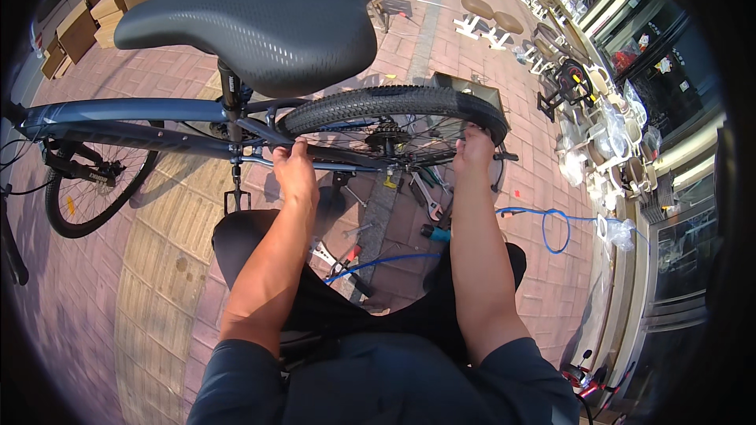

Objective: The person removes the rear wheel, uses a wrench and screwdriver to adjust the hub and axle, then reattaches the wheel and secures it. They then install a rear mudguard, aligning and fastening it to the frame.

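Observation:
In front of me is a dark blue bicycle (118, 110) with a black saddle (260, 20) and a rear wheel (394, 98) with a knobby tyre. My left hand (294, 169) has curled fingers at the wheel's front lower part, beside the frame tubes; exactly what they grip is unclear. My right hand (474, 153) is closed on the wheel's right side, at the tyre and rim. Below the rear hub lie an adjustable wrench (429, 201), a teal-and-black tool (435, 232), smaller spanners (354, 230) and other tools. A blue hose (555, 232) runs over the paving.
Cardboard boxes (79, 27) stand at upper left, two brown padded seat frames (488, 16) farther back. Several white frames and plastic-wrapped parts (610, 142) line the shopfront on the right. A metal container (449, 83) sits behind the rear wheel. The front wheel (94, 212) is at left.

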The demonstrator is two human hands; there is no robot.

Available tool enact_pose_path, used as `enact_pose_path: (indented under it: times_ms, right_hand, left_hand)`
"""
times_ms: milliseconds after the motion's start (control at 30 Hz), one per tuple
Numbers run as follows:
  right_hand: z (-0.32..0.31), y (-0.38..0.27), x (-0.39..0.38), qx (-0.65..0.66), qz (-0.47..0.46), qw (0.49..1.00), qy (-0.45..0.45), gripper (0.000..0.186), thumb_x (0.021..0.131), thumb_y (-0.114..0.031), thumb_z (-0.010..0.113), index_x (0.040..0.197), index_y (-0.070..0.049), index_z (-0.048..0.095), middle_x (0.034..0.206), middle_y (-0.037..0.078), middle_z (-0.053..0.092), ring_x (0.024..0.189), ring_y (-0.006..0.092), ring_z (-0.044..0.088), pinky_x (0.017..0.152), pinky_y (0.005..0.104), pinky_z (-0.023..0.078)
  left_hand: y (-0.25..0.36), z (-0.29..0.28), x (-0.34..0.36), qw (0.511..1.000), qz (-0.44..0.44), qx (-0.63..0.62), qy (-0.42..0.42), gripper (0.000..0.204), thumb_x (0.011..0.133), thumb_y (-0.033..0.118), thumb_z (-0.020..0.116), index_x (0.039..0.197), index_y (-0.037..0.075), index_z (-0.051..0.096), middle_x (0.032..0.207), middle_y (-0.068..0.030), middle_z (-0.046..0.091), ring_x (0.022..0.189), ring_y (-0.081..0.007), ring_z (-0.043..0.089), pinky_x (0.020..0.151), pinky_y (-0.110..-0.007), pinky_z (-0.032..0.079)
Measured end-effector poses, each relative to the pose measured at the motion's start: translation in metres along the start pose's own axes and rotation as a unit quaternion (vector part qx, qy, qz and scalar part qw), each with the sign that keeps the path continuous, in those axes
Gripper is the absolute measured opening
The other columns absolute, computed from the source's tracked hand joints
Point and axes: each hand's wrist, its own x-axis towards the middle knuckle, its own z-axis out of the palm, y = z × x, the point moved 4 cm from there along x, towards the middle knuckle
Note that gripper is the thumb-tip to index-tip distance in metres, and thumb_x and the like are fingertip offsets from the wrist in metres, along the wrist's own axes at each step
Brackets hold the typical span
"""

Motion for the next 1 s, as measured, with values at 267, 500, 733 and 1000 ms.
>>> enact_pose_path:
  times_ms: [267, 500, 733, 1000]
  right_hand:
    - [0.079, 0.059, -0.213, -0.372, -0.215, 0.799, -0.42, 0.064, 0.088, 0.002, 0.057, 0.149, 0.003, 0.036, 0.148, 0.027, 0.049, 0.135, 0.041, 0.051, 0.113, 0.0428, 0.04]
    - [0.084, 0.089, -0.275, -0.346, -0.276, 0.772, -0.456, 0.043, 0.083, 0.005, 0.053, 0.126, 0.008, 0.054, 0.125, 0.026, 0.061, 0.113, 0.0424, 0.061, 0.098, 0.0458, 0.05]
    - [0.048, 0.114, -0.287, -0.436, -0.177, 0.722, -0.507, 0.025, 0.087, -0.002, 0.055, 0.111, -0.002, 0.062, 0.107, 0.022, 0.067, 0.099, 0.041, 0.066, 0.087, 0.0481, 0.054]
    - [0.07, 0.023, -0.294, -0.256, -0.386, 0.785, -0.412, 0.019, 0.085, -0.003, 0.065, 0.104, -0.001, 0.067, 0.094, 0.015, 0.069, 0.081, 0.0333, 0.068, 0.07, 0.0409, 0.055]
  left_hand:
    - [0.007, -0.014, -0.022, 0.999, 0.037, -0.025, 0.017, 0.016, 0.094, 0.009, 0.064, 0.099, 0.002, 0.05, 0.09, -0.0064, 0.059, 0.083, -0.0157, 0.06, 0.077, -0.03, 0.052]
    - [0.023, -0.04, -0.033, 0.99, 0.103, 0.083, -0.043, 0.014, 0.094, 0.011, 0.067, 0.096, 0.001, 0.058, 0.094, -0.0062, 0.064, 0.078, -0.014, 0.06, 0.07, -0.027, 0.054]
    - [0.016, -0.041, -0.038, 0.997, 0.078, 0.023, 0.001, 0.019, 0.092, 0.01, 0.067, 0.104, -0.001, 0.057, 0.1, -0.0085, 0.062, 0.088, -0.0184, 0.062, 0.08, -0.034, 0.057]
    - [0.017, -0.045, -0.03, 0.999, 0.035, 0.014, -0.001, 0.016, 0.091, 0.008, 0.069, 0.097, -0.001, 0.057, 0.097, -0.0096, 0.062, 0.085, -0.0192, 0.063, 0.076, -0.033, 0.058]
